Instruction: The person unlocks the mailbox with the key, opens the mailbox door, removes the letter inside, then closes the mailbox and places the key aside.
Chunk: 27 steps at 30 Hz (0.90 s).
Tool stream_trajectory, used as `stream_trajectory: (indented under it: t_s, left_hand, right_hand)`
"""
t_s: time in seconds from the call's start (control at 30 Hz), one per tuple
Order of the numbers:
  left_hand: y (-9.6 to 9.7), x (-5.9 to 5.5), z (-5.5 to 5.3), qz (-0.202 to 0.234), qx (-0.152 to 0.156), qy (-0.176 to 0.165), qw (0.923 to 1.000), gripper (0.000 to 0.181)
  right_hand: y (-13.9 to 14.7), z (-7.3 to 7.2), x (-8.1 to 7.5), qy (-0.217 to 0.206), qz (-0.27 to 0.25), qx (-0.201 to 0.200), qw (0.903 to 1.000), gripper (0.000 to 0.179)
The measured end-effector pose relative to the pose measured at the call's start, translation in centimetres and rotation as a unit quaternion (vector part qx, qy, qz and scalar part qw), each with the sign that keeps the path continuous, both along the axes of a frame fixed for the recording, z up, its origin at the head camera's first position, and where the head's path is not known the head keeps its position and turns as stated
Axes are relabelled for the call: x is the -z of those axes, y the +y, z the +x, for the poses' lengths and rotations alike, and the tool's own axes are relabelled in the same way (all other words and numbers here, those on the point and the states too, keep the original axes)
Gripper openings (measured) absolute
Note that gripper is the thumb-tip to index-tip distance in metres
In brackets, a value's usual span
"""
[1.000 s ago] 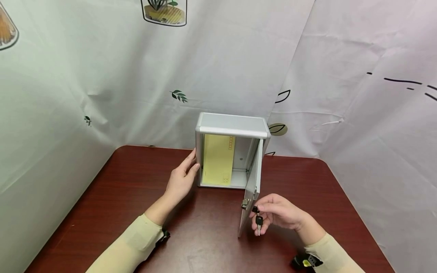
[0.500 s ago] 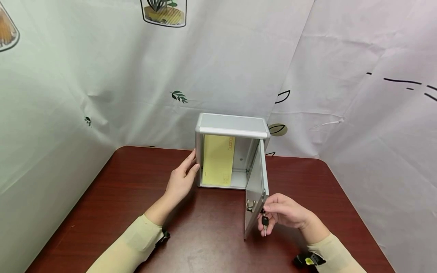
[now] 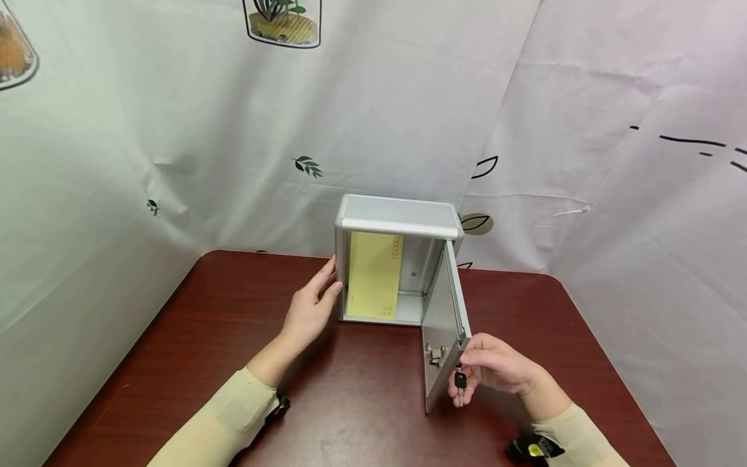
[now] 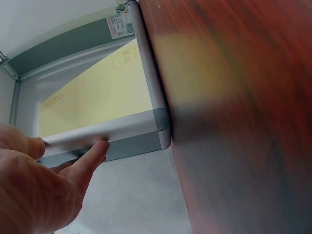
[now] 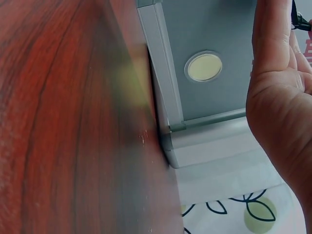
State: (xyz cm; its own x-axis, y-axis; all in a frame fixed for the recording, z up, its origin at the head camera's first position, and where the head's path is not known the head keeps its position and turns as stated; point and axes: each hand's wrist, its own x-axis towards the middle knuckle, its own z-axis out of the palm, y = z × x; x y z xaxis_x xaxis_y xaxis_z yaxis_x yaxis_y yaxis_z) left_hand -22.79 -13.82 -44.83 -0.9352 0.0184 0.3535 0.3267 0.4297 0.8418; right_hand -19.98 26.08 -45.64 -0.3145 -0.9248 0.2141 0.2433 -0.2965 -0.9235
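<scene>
A grey metal letter box [image 3: 399, 216] stands on the table, its door [image 3: 446, 324] swung out on the right side. Inside, a yellow envelope [image 3: 373, 275] leans upright at the left. My left hand [image 3: 309, 311] rests on the box's left side, fingers straight along it and thumb by the front edge. At the door's free edge, my right hand [image 3: 496, 366] pinches a key at the lock, that key mostly hidden by the fingers. A second, black-headed key [image 3: 460, 383] dangles below it. The lock's latch [image 3: 435, 355] shows on the door's inner face.
The dark red wooden table [image 3: 362, 402] has rounded far corners. White printed cloth [image 3: 397, 117] hangs behind and at both sides, close behind the box. In the right wrist view, the door's outer face has a round pale window [image 5: 204, 67].
The door has swung farther outward to the right, my right hand moving with it and the dangling key. My left hand has stayed on the box's side.
</scene>
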Motion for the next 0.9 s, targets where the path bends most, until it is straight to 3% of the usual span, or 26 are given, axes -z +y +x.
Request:
stream_trajectory:
  t_s: [0.3, 0.47, 0.7, 0.9]
  left_hand:
    - [-0.6, -1.3, 0.2, 0.018, -0.004, 0.001, 0.9998, 0.063]
    - [-1.1, -2.8, 0.5, 0.030, -0.021, 0.029, 0.9989, 0.056]
    - [-1.4, -5.0, 1.6, 0.065, -0.016, 0.081, 0.9945, 0.048]
    - [-0.8, -6.0, 2.7, 0.083, -0.015, 0.117, 0.9896, 0.040]
  right_hand:
    - [0.0, 0.1, -0.1, 0.001, 0.004, 0.000, 1.0000, 0.045]
    - [0.0, 0.1, -0.2, 0.003, 0.004, -0.001, 1.0000, 0.044]
    - [0.0, 0.1, -0.3, 0.001, 0.003, -0.008, 1.0000, 0.048]
    - [-0.1, 0.2, -0.3, 0.000, 0.003, -0.014, 0.9999, 0.049]
